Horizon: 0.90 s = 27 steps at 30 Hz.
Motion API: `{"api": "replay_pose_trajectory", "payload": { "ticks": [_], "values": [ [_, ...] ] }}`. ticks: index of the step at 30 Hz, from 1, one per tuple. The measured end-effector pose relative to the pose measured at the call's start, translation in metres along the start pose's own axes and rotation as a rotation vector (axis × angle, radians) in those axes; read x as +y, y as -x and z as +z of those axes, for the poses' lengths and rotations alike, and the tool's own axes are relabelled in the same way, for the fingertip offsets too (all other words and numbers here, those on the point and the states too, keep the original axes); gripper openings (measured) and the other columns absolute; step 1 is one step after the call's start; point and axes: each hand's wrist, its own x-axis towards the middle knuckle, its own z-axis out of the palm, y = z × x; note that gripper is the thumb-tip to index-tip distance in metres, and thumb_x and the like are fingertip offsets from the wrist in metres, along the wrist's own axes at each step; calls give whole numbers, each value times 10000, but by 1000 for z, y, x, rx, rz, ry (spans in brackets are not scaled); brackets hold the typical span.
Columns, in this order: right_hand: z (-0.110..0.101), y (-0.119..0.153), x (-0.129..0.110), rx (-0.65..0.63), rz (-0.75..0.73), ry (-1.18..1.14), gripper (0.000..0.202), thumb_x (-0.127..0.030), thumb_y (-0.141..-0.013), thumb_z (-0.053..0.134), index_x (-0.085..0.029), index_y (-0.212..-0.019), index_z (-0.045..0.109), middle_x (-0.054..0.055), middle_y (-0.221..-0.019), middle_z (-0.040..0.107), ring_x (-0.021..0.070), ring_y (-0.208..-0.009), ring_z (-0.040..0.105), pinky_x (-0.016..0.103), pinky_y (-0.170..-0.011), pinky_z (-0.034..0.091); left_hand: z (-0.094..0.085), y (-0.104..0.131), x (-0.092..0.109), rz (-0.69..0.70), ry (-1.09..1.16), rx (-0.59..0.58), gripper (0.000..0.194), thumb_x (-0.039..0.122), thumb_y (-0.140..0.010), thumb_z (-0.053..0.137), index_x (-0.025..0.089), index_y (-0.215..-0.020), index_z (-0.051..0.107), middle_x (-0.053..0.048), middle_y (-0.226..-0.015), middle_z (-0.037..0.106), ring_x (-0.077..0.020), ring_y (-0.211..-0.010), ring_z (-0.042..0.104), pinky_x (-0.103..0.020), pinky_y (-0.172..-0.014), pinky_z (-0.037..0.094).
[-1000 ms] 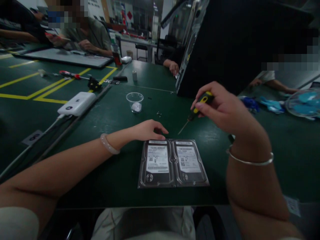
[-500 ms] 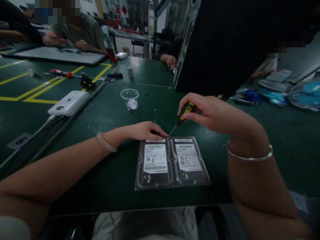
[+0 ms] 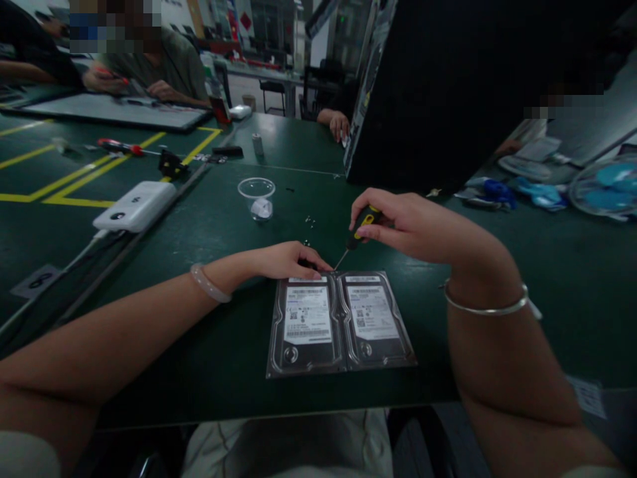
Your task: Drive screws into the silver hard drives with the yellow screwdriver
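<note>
Two hard drives lie flat side by side on the green table in front of me, labels up: the left hard drive (image 3: 307,325) and the right hard drive (image 3: 373,322). My left hand (image 3: 293,260) holds the far edge of the left one, its thumb on top and its fingers along the far side. In my right hand (image 3: 393,216) is a black and yellow screwdriver (image 3: 359,229), gripped by the handle and tilted. Its tip meets the far corner where the drives adjoin, close to my left fingertips; the exact contact is too small to see. Several tiny screws (image 3: 309,220) lie beyond.
A clear plastic cup (image 3: 256,199) with white paper inside stands beyond my left hand. A white power bank (image 3: 134,204) with a cable is at left, a red screwdriver (image 3: 122,146) farther off. A large black case (image 3: 438,99) towers at the right. Co-workers sit across the table.
Both hands and the drives keep nearly the same places. The screwdriver stays at the same corner. The whole view has shifted slightly.
</note>
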Motion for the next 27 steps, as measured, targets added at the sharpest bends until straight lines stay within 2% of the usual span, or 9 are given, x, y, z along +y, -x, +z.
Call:
{"api": "replay_pose_trajectory", "payload": {
  "ticks": [7, 15, 22, 27],
  "values": [
    [-4, 2, -2, 7, -2, -9, 193, -316, -949, 538, -208, -1103, 583, 21, -974, 689, 170, -870, 657, 306, -772, 453, 0, 1, 0, -6, 18, -6, 421, 435, -907, 637, 255, -1286, 679, -47, -1247, 709, -197, -1103, 664, -313, -961, 475],
    [-3, 1, 0, 27, -28, -33, 188, -299, -951, 541, -186, -1094, 587, 25, -968, 688, 158, -864, 660, 294, -769, 456, 1, 1, 1, -15, 11, 0, 414, 400, -911, 634, 224, -1282, 682, -53, -1245, 710, -197, -1102, 665, -314, -970, 482],
    [0, -2, 4, -12, -10, -17, 193, -305, -948, 552, -183, -1095, 583, 34, -971, 689, 175, -875, 659, 310, -774, 455, 1, 1, 4, -47, -16, 2, 436, 401, -908, 629, 199, -1292, 676, -63, -1243, 708, -207, -1108, 659, -312, -961, 482],
    [-1, 0, 4, 31, -20, -32, 173, -287, -949, 549, -185, -1084, 585, 23, -940, 692, 160, -854, 669, 300, -770, 462, 0, 1, 2, -38, -3, 3, 415, 398, -907, 639, 219, -1278, 685, -52, -1252, 705, -197, -1112, 655, -304, -967, 471]
  ]
}}
